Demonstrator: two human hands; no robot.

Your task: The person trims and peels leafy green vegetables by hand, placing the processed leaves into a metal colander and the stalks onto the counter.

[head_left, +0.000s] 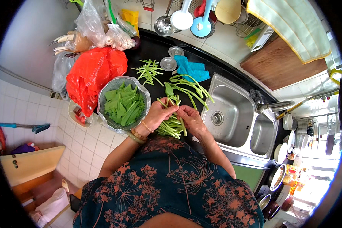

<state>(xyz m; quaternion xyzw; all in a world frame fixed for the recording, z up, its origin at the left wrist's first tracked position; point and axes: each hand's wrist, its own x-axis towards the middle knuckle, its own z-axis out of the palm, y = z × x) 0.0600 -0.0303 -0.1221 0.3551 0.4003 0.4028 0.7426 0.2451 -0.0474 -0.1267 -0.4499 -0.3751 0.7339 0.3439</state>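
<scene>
My left hand (156,114) and my right hand (192,121) meet above the counter, fingers pinched on a leafy green stem (183,127). Under and beside them lies a bundle of green stems (169,128), partly hidden by my hands. Long stems (193,88) rest just beyond, reaching toward the sink. To the left of my left hand stands a grey translucent basin (101,110) with cut green leaves (123,100) heaped inside. Short trimmed stems (148,71) are scattered on the black counter behind it.
A double steel sink (231,114) with a faucet (279,105) is on the right. Behind lie a blue cloth (192,69) and two metal drain strainers (168,64). A red plastic bag (97,72) sits beyond the basin. Ladles (164,26) hang on the wall.
</scene>
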